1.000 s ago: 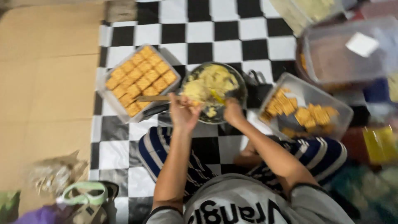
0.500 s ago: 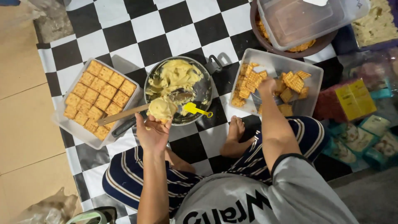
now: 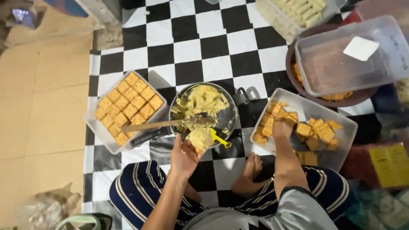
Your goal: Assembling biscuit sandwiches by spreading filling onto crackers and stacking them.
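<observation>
The left hand [image 3: 184, 155] grips a square cracker heaped with pale yellow filling [image 3: 201, 139] at the round metal pan [image 3: 230, 118]'s six-o'clock rim. At three o'clock, the right hand [image 3: 282, 129] closes on loose crackers in a clear plastic tray [image 3: 345, 140]. Open checkered floor mat [image 3: 204, 47] lies at twelve; a yellow box [image 3: 390, 164] sits beyond the tray.

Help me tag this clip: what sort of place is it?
Probably a home floor used for food preparation: a checkered mat, a pan of yellow filling and trays of crackers, with the person seated cross-legged.
</observation>
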